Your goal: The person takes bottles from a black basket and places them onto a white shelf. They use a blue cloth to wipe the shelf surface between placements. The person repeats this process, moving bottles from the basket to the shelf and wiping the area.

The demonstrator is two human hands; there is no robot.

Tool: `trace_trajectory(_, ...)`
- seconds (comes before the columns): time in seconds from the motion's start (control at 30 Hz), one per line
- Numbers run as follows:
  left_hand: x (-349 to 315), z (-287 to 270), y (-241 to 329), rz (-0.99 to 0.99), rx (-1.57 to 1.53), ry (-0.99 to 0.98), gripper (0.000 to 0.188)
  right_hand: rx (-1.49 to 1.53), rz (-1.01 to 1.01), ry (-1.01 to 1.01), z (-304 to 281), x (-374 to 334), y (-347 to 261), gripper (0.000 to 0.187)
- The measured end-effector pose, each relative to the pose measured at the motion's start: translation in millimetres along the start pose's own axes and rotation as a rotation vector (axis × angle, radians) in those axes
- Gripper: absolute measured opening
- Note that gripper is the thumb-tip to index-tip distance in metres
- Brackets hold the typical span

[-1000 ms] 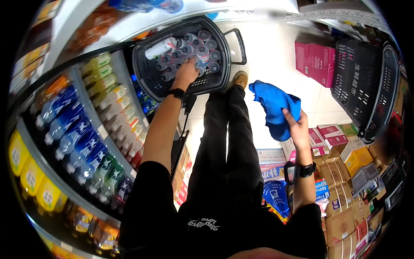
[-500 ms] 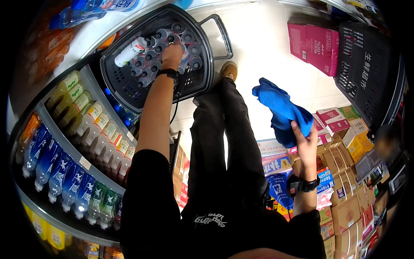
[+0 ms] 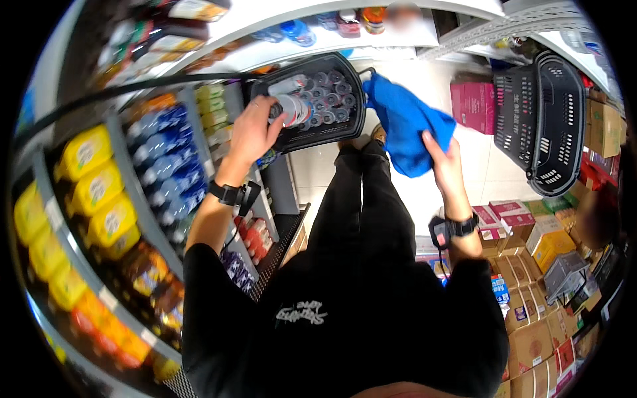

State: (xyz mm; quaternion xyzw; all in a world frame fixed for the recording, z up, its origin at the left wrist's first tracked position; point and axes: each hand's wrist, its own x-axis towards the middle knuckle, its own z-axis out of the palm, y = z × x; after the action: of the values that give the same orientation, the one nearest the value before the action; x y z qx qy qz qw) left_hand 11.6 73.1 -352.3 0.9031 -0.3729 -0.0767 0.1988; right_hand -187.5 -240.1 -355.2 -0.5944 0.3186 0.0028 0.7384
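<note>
My left hand [image 3: 252, 131] has withdrawn to the left end of the basket [image 3: 325, 136], gripping 1 bottle [image 3: 292, 111]; my right hand [image 3: 448, 166] pinches blue cloth [image 3: 406, 126].

Held bottle: pale with red markings and a dark cap [image 3: 296, 110], lying sideways in the left hand [image 3: 254, 131], above the left part of the basket.
Cloth: blue, creased [image 3: 408, 126], hanging from the right hand [image 3: 446, 159], right of the basket.
Basket: black, perforated [image 3: 302, 138].
Basket bottles: dark-capped, upright, crowded together [image 3: 330, 106].
White bottle: on its side [image 3: 286, 85], far left inside.
</note>
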Motion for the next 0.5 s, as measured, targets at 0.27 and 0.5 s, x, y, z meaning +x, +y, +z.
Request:
trace_trajectory(0.27,17.5,-207.9,116.2,0.081,-0.227,0.464,0.014,0.431,-0.227,-0.539,96.1,-33.7,-154.0,0.06)
trace_trajectory(0.5,34.4,-284.4,166.7,0.279,-0.361,0.544,0.011,-0.045,-0.98,-0.818,118.6,-57.2,-222.4,0.043)
